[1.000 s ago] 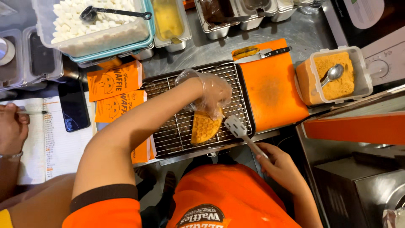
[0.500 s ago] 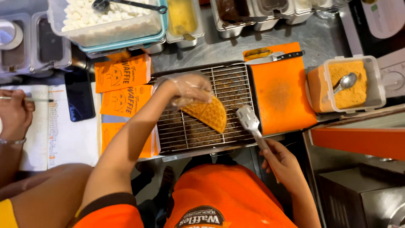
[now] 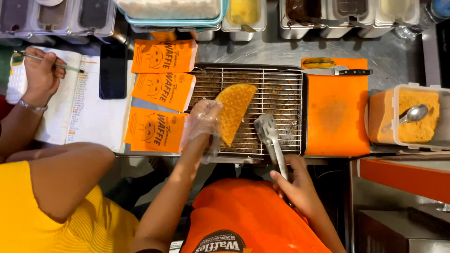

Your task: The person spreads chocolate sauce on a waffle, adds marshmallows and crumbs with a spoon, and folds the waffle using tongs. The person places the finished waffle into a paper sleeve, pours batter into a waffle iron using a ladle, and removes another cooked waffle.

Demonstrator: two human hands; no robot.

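My left hand (image 3: 205, 122), in a clear plastic glove, pinches the folded golden-brown waffle (image 3: 233, 111) by its lower edge, lifted on edge over the wire cooling rack (image 3: 281, 93). The glove film blurs my fingers, so exact grip is hard to read. My right hand (image 3: 294, 185) is closed round the handles of the metal tongs (image 3: 271, 140); tips lie on the rack just right of the waffle, and I can't tell if they're parted. Rack's near edge is partly hidden by my arm and orange shirt.

Left of rack: three orange paper waffle sleeves (image 3: 164, 86), then a black phone (image 3: 112, 71). Right: orange cutting board (image 3: 335, 107) w/ a black-handled knife (image 3: 337, 71), and a plastic tub of orange crumbs (image 3: 410, 117) w/ a spoon. Topping bins along the top are cut off. Far left, another person's hand (image 3: 41, 75) holds a pen over a notebook (image 3: 89, 107).
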